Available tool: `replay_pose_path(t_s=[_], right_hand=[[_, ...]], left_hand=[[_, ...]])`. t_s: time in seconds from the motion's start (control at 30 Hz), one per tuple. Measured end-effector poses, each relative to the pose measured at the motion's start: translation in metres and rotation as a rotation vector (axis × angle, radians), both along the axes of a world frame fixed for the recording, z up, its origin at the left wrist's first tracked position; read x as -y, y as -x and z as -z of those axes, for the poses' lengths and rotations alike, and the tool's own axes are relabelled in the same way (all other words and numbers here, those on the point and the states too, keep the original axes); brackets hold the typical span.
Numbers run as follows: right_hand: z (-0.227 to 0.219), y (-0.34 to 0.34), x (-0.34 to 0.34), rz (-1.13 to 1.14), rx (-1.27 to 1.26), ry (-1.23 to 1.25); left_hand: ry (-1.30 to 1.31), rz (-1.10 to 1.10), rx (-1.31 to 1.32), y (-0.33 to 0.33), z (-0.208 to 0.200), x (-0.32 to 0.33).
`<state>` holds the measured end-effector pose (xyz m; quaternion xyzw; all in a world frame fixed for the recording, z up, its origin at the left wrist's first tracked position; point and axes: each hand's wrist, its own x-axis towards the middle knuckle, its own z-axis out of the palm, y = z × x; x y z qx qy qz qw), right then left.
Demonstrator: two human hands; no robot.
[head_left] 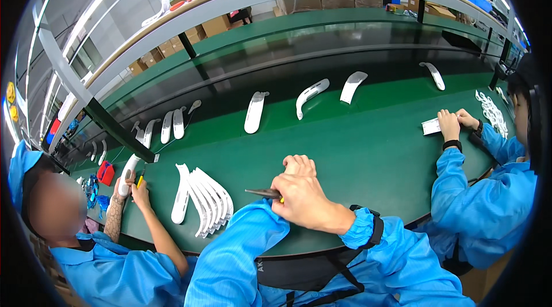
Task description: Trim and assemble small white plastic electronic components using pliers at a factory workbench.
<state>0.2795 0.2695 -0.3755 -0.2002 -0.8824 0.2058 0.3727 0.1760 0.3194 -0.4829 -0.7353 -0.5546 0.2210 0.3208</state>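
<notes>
My right hand (307,203) is closed around pliers (261,193) with dark jaws pointing left and a bit of yellow handle showing. It lies across my left wrist, at the end of the blue sleeve (230,249). Beyond it my left hand (300,165) shows only curled fingers and knuckles. Whatever those fingers hold, if anything, is hidden. Left of my hands, several curved white plastic parts (213,197) lie fanned together on the green worktable (368,157), beside a straighter white part (181,195).
More white parts (253,112) stand spaced along the green and black strip at the back. A co-worker on the left holds a white part (126,174) and a yellow-handled tool (140,181). The co-worker on the right handles a white piece (430,127). A metal post (118,128) supports the overhead shelf.
</notes>
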Motion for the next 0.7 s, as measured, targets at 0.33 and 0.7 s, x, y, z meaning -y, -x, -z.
replay_pose_path(t_s=[0.33, 0.7], right_hand=[[0.023, -0.021, 0.012, -0.095, 0.002, 0.294], [0.036, -0.016, 0.009, -0.082, -0.189, 0.540]], left_hand=[[-0.155, -0.246, 0.888, 0.033, -0.049, -0.011], [0.007, -0.499, 2.644, 0.047, -0.091, -0.024]])
